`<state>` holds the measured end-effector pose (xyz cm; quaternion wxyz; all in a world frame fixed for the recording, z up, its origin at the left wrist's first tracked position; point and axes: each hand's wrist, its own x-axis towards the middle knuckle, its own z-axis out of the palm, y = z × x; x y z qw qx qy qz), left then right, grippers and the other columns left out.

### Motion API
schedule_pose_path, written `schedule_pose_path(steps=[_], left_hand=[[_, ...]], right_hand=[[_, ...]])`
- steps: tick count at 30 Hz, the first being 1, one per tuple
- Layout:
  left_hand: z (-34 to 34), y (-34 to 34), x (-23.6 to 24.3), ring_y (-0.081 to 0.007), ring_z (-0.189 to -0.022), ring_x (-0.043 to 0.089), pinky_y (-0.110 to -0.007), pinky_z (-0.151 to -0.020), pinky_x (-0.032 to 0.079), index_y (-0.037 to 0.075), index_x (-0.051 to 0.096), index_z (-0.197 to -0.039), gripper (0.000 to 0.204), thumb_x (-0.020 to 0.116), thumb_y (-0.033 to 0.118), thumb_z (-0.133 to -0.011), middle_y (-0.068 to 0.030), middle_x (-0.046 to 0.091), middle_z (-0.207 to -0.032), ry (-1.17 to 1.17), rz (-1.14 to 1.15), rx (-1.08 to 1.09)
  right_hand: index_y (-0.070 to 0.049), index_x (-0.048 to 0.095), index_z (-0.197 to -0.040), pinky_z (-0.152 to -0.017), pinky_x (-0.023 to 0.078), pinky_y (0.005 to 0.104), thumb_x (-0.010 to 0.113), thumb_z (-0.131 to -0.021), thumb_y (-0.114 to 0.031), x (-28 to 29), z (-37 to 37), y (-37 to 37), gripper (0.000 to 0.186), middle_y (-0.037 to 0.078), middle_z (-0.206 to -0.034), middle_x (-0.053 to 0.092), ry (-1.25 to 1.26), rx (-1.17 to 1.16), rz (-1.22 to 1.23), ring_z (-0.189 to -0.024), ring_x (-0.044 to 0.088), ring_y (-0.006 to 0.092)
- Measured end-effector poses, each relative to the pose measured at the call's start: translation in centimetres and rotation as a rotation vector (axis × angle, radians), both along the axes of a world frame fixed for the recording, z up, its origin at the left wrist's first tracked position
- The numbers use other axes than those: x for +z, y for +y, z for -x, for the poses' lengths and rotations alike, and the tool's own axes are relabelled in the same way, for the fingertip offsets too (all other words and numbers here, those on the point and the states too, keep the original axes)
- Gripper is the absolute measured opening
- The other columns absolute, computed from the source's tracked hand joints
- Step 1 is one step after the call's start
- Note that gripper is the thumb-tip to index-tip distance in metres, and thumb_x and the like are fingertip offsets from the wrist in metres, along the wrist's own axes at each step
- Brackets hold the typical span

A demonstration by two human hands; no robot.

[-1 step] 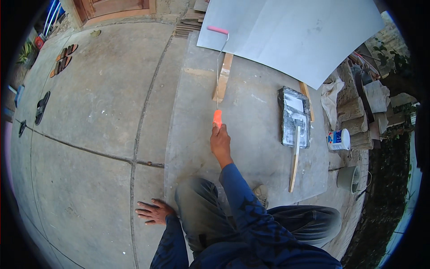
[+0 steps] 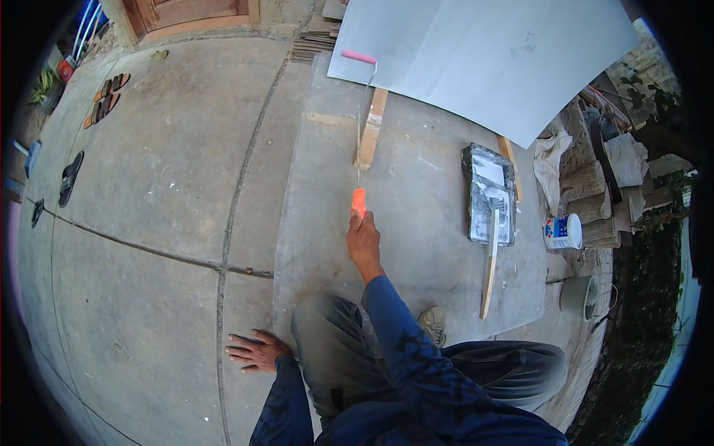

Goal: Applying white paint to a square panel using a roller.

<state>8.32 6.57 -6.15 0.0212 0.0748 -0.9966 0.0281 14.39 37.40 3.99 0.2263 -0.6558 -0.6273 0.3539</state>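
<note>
My right hand (image 2: 364,244) is wrapped round the orange handle of a paint roller (image 2: 358,202). The roller's thin wire frame reaches away from me, and its pink sleeve lies over the lower left part of a large white panel (image 2: 461,59). Flat on the concrete beside my knee, my left hand (image 2: 256,351) has its fingers spread and holds nothing. To the right of the roller is a black paint tray (image 2: 489,195) smeared with white paint. A paintbrush with a long wooden handle (image 2: 489,275) rests with its bristles in the tray.
Wooden blocks (image 2: 370,137) support the panel's near edge. At the right are a white paint tub (image 2: 563,231) lying on its side, a grey bucket (image 2: 579,297), a cloth (image 2: 550,160) and stacked tiles (image 2: 587,182). Sandals (image 2: 71,178) lie at the far left.
The roller and my right hand have shifted slightly toward me and a little left, with the pink sleeve lower on the panel. My left hand has stayed in place.
</note>
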Motion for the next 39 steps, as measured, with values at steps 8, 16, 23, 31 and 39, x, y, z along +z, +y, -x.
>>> schedule_pose_path(steps=[8, 16, 23, 31, 39], left_hand=[[0.4, -0.7, -0.2, -0.0355, -0.151, 0.017, -0.065, -0.115, 0.016, 0.024, 0.016, -0.16, 0.068, 0.024, 0.057, -0.102, -0.0147, 0.014, -0.165, 0.002, 0.023, 0.032], [0.0, -0.3, -0.3, -0.035, -0.151, 0.017, -0.066, -0.114, 0.017, 0.023, 0.019, -0.159, 0.068, 0.024, 0.058, -0.102, -0.0146, 0.018, -0.164, 0.031, 0.034, 0.005], [0.4, -0.7, -0.3, -0.0356, -0.151, 0.017, -0.066, -0.114, 0.016, 0.024, 0.019, -0.159, 0.068, 0.025, 0.059, -0.101, -0.0144, 0.017, -0.165, 0.032, 0.007, 0.006], [0.3, -0.4, -0.2, -0.0351, -0.151, 0.017, -0.066, -0.115, 0.015, 0.024, 0.018, -0.16, 0.068, 0.025, 0.059, -0.101, -0.014, 0.016, -0.165, 0.022, -0.022, 0.01], [0.0, -0.1, 0.0, -0.035, -0.151, 0.017, -0.066, -0.115, 0.016, 0.024, 0.018, -0.16, 0.068, 0.026, 0.058, -0.101, -0.0142, 0.016, -0.165, -0.005, -0.008, 0.015]], right_hand=[[0.002, 0.05, -0.1, -0.072, 0.045, 0.0546, 0.046, -0.102, -0.039, 0.6, -0.3, -3.6, 0.041, 0.031, -0.084, 0.062, 0.047, 0.022, 0.033, -0.082, 0.059, 0.0529], [0.001, 0.049, -0.101, -0.07, 0.047, 0.0578, 0.048, -0.103, -0.031, 7.4, 5.7, 5.6, 0.032, 0.032, -0.085, 0.064, 0.159, 0.049, -0.101, -0.083, 0.06, 0.054], [0.0, 0.046, -0.108, -0.07, 0.047, 0.0579, 0.048, -0.102, -0.032, 1.7, 6.8, 0.5, 0.033, 0.031, -0.083, 0.064, 0.18, 0.041, 0.065, -0.083, 0.062, 0.0533], [-0.002, 0.048, -0.11, -0.075, 0.045, 0.0598, 0.047, -0.101, -0.038, -3.4, 5.8, -5.7, 0.037, 0.033, -0.09, 0.064, 0.067, 0.022, 0.064, -0.087, 0.06, 0.0546], [-0.002, 0.047, -0.108, -0.072, 0.046, 0.0598, 0.05, -0.101, -0.031, -3.7, 5.8, -5.7, 0.03, 0.032, -0.086, 0.065, 0.043, 0.006, -0.005, -0.084, 0.061, 0.053]])
